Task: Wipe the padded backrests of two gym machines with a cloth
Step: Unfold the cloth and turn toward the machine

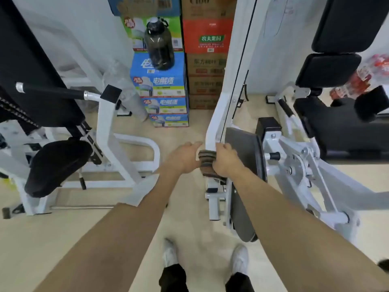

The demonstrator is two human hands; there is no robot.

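Observation:
A folded brown and grey cloth (207,164) is held between both hands in front of a white machine post (219,114). My left hand (183,159) holds its left side. My right hand (226,160) grips its right side with curled fingers. The left machine's black padded backrest (31,81) slants at the far left above its black seat (54,165). The right machine's black backrest pads (347,24) stand at the upper right, with a smaller pad (328,69) below them.
Stacked drink cartons (162,81) and brown boxes (207,60) stand at the back wall, with a dark water jug (159,43) on the blue cartons. A grey weight plate (244,165) hangs by the post. White frames spread over the floor on both sides. My white shoes (239,260) are below.

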